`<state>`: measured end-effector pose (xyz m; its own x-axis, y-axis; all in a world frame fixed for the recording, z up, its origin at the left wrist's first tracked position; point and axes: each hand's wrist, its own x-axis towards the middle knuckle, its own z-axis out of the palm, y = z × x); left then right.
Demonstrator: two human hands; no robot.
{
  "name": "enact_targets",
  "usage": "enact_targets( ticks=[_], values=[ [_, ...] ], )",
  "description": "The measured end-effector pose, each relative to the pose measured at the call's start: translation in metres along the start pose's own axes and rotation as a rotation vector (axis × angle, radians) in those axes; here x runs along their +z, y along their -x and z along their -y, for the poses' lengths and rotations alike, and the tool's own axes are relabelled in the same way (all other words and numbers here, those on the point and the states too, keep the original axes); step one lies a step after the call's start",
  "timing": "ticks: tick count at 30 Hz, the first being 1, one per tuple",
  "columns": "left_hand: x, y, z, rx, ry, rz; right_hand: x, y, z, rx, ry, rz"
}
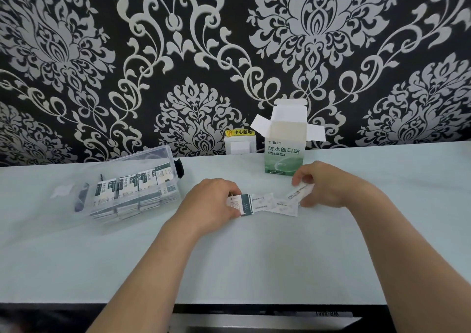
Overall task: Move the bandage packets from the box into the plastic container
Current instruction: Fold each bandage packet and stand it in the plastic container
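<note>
As left hand (212,201), right hand (325,186) pinch ends | packet strip (271,204) — white, kinked

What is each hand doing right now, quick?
Left hand: closed, gripping the dark-printed end of the strip of bandage packets.
Right hand: closed, pinching the strip's other end.

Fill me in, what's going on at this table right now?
A person holds a strip of bandage packets over the table: the left hand grips its folded end, the right hand pinches the other. The opened box stands upright behind. The plastic container, at left, already holds rows of packets.
</note>
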<state>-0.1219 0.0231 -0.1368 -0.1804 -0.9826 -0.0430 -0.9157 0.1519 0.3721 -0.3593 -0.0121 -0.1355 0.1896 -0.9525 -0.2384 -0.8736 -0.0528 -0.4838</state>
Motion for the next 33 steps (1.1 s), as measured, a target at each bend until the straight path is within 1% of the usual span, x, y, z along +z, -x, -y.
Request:
enact_targets(
  ticks=[5,12,15,21,25,28,31,33],
  values=[
    [0.001,0.001,0.001,0.038,-0.038,-0.054,0.0,-0.001,0.003,0.036,-0.026,0.045],
    [0.003,0.0,0.005,0.052,-0.055,-0.109,0.0,0.003,0.003,0.042,0.042,0.05],
    [0.002,0.0,0.006,0.018,-0.021,-0.131,-0.001,0.006,0.006,0.02,0.031,0.05],
    [-0.001,-0.001,0.007,-0.005,0.097,-0.106,0.001,0.012,0.007,0.047,0.028,0.039],
    [0.001,-0.002,-0.002,0.015,0.306,-0.068,0.004,0.019,0.003,0.039,0.04,0.053],
    [0.003,0.0,-0.014,0.009,0.491,0.0,0.005,0.025,0.001,0.017,0.052,0.055],
    [0.007,0.002,-0.024,-0.075,0.802,0.096,0.002,0.03,0.0,0.011,0.061,0.043],
    [0.01,0.003,-0.028,-0.133,0.993,0.116,-0.004,0.033,0.0,0.017,0.036,0.006]
  ],
)
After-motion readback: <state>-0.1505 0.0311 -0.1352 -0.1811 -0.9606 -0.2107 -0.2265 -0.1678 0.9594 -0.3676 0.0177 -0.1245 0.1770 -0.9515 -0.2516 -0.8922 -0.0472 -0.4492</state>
